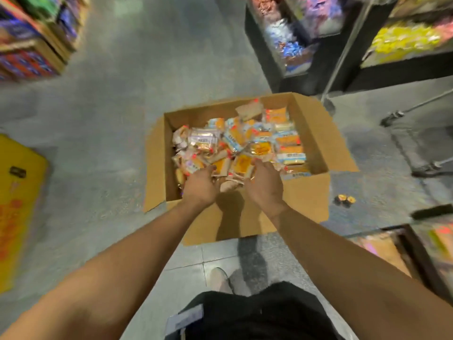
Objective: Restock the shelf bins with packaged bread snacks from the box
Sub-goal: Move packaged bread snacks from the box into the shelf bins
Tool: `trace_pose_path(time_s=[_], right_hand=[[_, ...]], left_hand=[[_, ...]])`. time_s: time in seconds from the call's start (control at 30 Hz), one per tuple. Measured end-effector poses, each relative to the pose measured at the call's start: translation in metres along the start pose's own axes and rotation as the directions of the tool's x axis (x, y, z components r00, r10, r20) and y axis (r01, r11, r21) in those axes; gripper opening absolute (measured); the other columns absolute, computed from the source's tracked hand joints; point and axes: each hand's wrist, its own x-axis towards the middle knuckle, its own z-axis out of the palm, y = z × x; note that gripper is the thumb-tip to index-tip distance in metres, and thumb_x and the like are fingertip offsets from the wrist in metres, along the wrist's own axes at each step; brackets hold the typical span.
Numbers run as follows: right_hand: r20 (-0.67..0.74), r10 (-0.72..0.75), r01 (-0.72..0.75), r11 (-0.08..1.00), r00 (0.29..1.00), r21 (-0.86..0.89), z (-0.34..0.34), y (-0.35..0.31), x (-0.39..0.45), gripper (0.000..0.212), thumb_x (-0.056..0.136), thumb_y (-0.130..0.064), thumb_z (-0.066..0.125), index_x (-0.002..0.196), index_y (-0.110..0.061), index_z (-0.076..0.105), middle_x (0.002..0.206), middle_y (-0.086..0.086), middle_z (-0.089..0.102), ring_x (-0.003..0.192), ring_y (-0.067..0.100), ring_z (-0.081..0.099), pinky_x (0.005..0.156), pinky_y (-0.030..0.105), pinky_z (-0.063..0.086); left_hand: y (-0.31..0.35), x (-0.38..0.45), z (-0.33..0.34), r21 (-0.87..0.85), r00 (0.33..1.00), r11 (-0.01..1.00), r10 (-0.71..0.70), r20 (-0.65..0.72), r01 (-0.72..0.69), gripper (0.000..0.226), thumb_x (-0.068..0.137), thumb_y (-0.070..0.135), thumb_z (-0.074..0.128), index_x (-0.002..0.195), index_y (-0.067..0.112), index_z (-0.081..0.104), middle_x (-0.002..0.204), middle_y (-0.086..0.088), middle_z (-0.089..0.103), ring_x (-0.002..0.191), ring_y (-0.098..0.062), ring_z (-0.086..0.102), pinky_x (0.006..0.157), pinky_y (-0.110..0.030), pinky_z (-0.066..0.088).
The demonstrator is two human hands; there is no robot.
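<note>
Packaged bread snacks (241,143) lie in a loose heap inside an open cardboard box (316,141) on the grey floor (137,99), at the centre of the view. Wrappers mostly orange, yellow and white with blue labels; print too blurred to read.

Both hands reach into the near side of the heap. Left hand (201,186) at about 7 o'clock of the pile, fingers curled down into the wrappers; whether it actually grips a packet, cannot tell. Right hand (266,182) at about 5 o'clock of the pile, fingers bent onto the packets, thumb side touching an orange one; grip likewise unclear. The two hands sit near each other, not touching.

The box's near flap (247,222) is folded out flat toward the person.

Around the box: shelf bins (294,38) of wrapped sweets at 1 o'clock, more bins with yellow packets (407,38) at 2 o'clock. Two small dark-and-yellow items (345,200) on the floor at 3 o'clock, just off the flap. A yellow board (19,192) at 9 o'clock. Shelves (31,38) of coloured packs at 11 o'clock. One shoe (220,280) at 6 o'clock.
</note>
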Motion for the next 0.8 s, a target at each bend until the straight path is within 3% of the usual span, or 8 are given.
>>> trace_pose_path(time_s=[0.23,0.43,0.8], right_hand=[[0.075,0.025,-0.028,0.999,0.997,0.042,0.027,-0.004,0.055,0.052,0.089,-0.039,0.068,0.136,-0.022,0.053,0.132,0.007,0.055,0.119,0.031,0.055,0.096,0.042,0.05],[0.142,0.144,-0.151,0.988,0.979,0.038,0.03,0.044,0.116,0.051,0.088,-0.024,0.067,0.137,-0.022,0.054,0.122,0.009,0.06,0.111,0.033,0.06,0.086,0.039,0.052],[0.351,0.201,-0.188,0.98,0.915,-0.07,0.055,0.128,0.225,0.063,0.086,-0.031,0.074,0.142,-0.014,0.049,0.131,0.013,0.059,0.121,0.033,0.055,0.098,0.042,0.049]], left_hand=[[-0.022,0.062,0.007,-0.003,0.995,0.999,-0.034,0.096,0.034,0.049,0.095,0.036,0.058,0.141,0.023,0.05,0.135,-0.007,0.06,0.123,-0.031,0.055,0.098,-0.038,0.045],[0.005,0.123,0.043,-0.057,0.974,0.994,-0.078,0.212,0.092,0.052,0.096,0.038,0.058,0.144,0.023,0.046,0.138,-0.006,0.059,0.113,-0.029,0.061,0.094,-0.037,0.049],[0.026,0.221,0.122,0.049,0.898,0.961,-0.273,0.346,0.274,0.06,0.096,0.044,0.057,0.146,0.015,0.04,0.136,-0.013,0.058,0.122,-0.035,0.054,0.096,-0.04,0.046]])
